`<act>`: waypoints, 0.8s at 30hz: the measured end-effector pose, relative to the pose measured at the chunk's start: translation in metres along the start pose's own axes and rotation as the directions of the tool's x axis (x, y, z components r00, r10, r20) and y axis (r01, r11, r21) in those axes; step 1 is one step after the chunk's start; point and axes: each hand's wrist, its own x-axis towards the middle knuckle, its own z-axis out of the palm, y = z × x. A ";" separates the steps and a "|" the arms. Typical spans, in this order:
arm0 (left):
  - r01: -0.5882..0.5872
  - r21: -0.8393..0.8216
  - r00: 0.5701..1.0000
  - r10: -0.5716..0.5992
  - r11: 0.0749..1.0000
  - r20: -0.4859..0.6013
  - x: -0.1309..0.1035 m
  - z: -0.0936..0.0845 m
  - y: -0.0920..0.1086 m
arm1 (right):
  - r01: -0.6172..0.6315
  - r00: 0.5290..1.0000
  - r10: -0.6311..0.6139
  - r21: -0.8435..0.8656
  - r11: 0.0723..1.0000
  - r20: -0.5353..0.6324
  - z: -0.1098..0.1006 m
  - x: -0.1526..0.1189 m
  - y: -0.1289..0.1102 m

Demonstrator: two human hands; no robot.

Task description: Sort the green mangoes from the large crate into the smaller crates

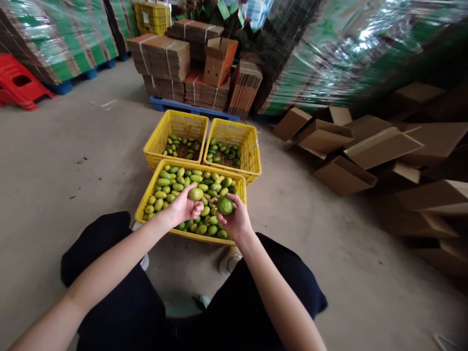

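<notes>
Both hands are over a yellow crate (239,239) filled with green and yellowish fruits. My left hand (185,207) holds a yellow-green fruit (195,194) between thumb and fingers. A darker green fruit (224,205) is in my right hand (236,218), its fingers curled round it. Behind the full crate stand two more yellow crates side by side, the back left crate (155,141) and the back right crate (252,151), each with fewer green fruits at the bottom.
Cardboard bundles (168,58) lie on a blue pallet (159,103) behind the crates. Open cardboard boxes (325,136) are piled at the right. A red stool (22,83) stands at the far left, near wrapped green stacks (62,39). My knees flank the full crate.
</notes>
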 end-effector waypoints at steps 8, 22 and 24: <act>-0.138 0.021 0.990 0.138 0.990 -0.002 -0.016 -0.013 -0.009 | 0.000 1.000 0.002 -0.147 0.989 0.012 -0.025 -0.007 0.013; -0.332 0.181 0.918 0.361 0.926 -0.165 -0.032 -0.065 -0.037 | 0.615 0.751 -0.640 -0.523 0.590 0.162 -0.042 -0.007 0.053; -0.376 0.219 0.902 0.409 0.901 -0.136 -0.031 -0.052 -0.039 | 0.624 0.750 -0.639 -0.499 0.601 0.169 -0.041 -0.002 0.053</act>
